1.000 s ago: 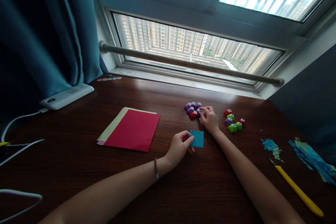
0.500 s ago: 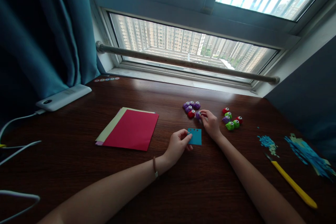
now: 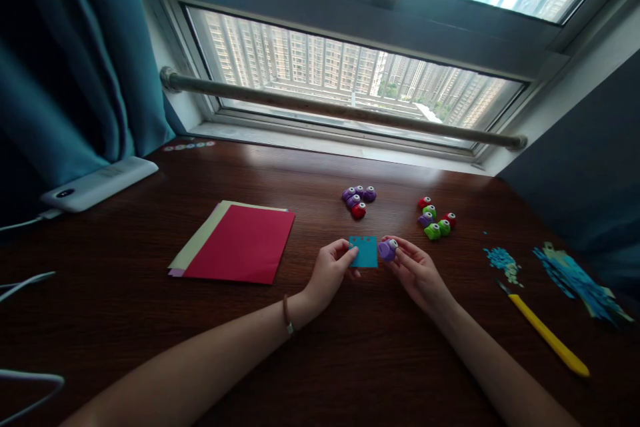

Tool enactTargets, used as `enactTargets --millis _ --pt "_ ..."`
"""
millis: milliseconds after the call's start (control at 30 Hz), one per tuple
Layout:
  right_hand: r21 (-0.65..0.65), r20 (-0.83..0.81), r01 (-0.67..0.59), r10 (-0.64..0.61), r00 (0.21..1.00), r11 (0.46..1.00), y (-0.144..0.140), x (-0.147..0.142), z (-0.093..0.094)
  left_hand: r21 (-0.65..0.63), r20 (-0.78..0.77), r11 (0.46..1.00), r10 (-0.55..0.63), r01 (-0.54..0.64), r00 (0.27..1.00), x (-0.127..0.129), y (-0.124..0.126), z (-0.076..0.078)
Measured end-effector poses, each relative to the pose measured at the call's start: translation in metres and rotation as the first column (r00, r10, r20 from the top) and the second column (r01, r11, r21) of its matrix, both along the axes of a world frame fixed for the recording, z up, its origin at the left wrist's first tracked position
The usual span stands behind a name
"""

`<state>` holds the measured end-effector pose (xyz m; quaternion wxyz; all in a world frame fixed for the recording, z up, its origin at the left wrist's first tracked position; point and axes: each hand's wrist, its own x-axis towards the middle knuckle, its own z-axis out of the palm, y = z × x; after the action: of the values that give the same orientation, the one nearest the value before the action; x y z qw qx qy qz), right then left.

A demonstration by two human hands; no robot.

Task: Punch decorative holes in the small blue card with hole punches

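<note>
A small blue square of paper (image 3: 366, 253) with several punched holes along its far edge is pinched in my left hand (image 3: 334, 270). Just right of it, my right hand (image 3: 417, 273) holds a purple craft punch (image 3: 387, 250) with a white button on top, its fingers closed round the side. Paper and punch are close together, with a narrow gap between them. Beyond my hands stands a cluster of purple punches (image 3: 353, 201) with one red punch (image 3: 359, 211). Farther right is a second group of red, purple and green punches (image 3: 433, 231).
Red paper (image 3: 240, 243) lies over other coloured sheets at left. Right of my hands are tiny blue paper bits (image 3: 501, 258), a yellow-handled craft knife (image 3: 550, 337) and a heap of blue paper strips (image 3: 583, 287). A white power bank (image 3: 105, 183) with a cable sits by the curtain.
My right hand has lifted the purple punch from beside the red one and brought it nearer, next to the blue paper. My left hand keeps its pinch. The view has shifted slightly.
</note>
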<state>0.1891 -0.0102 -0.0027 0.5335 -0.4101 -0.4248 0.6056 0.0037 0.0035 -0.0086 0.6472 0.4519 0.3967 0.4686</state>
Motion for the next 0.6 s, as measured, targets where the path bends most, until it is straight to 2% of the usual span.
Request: enactTargets --millis 33,100,200,467,600 --pt "-0.069 -0.096 -0.019 0.012 0.995 0.997 -0.0014 -0.0004 -0.0036 -0.004 0.001 1.000 -0.004 0.004 1.000 -0.0001 -0.0001 0.0005" --pt "-0.125 -0.184 -0.027 0.004 0.983 0.992 -0.0025 -0.0011 -0.0087 -0.011 -0.003 1.000 -0.011 0.011 1.000 -0.0003 -0.0005 0.0019" --pt "-0.129 -0.188 0.002 -0.027 0.982 0.992 -0.0019 -0.0012 -0.0104 -0.005 -0.016 1.000 -0.030 0.029 0.999 -0.0006 -0.0013 0.0044" --pt "-0.153 -0.191 -0.075 0.045 0.981 0.985 -0.0043 -0.0011 -0.0032 0.024 -0.044 0.998 -0.065 0.066 0.997 -0.0009 -0.0026 0.0056" --pt "-0.136 -0.143 -0.056 0.036 0.989 0.989 -0.0056 -0.0038 -0.0060 0.026 -0.061 0.996 -0.082 0.084 0.995 -0.0010 -0.0026 0.0052"
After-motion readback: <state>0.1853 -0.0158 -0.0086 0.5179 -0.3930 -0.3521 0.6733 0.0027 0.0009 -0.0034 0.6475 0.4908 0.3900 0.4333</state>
